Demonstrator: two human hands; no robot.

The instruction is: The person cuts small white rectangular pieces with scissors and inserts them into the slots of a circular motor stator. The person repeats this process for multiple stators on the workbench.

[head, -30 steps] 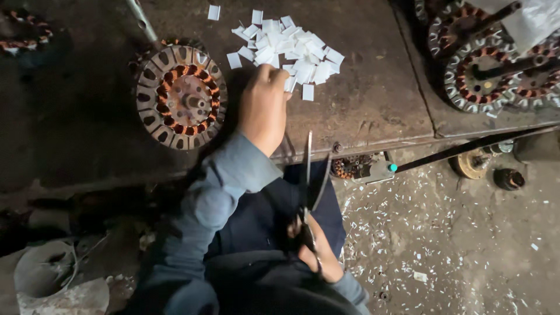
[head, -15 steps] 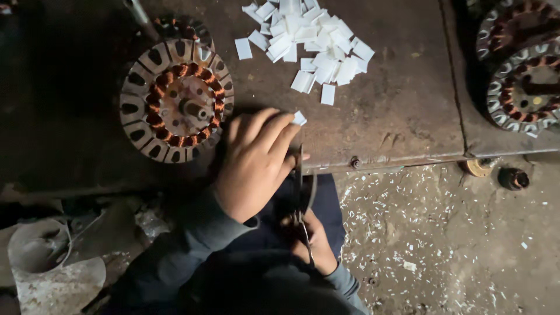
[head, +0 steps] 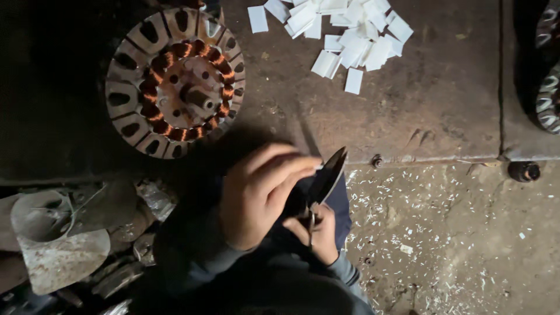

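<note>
My left hand (head: 256, 195) hovers over my lap with its fingers pinched together at the blades of dark scissors (head: 328, 175). A sliver of a white paper slip (head: 319, 167) shows at my fingertips. My right hand (head: 319, 233) sits lower and grips the scissors' handles, with the blades pointing up and away from me. A pile of white paper slips (head: 350, 35) lies on the dark workbench (head: 431, 111) ahead. A round motor stator (head: 175, 81) with copper windings rests on the bench to the left.
Part of another stator (head: 548, 99) shows at the right edge. A small dark round part (head: 523, 171) sits below the bench edge. White clippings litter the floor (head: 443, 239) on the right. A dented metal funnel (head: 52, 239) and scrap lie at the lower left.
My left hand has pulled back from the paper pile toward my lap and met the scissors. The view has tilted down and closer.
</note>
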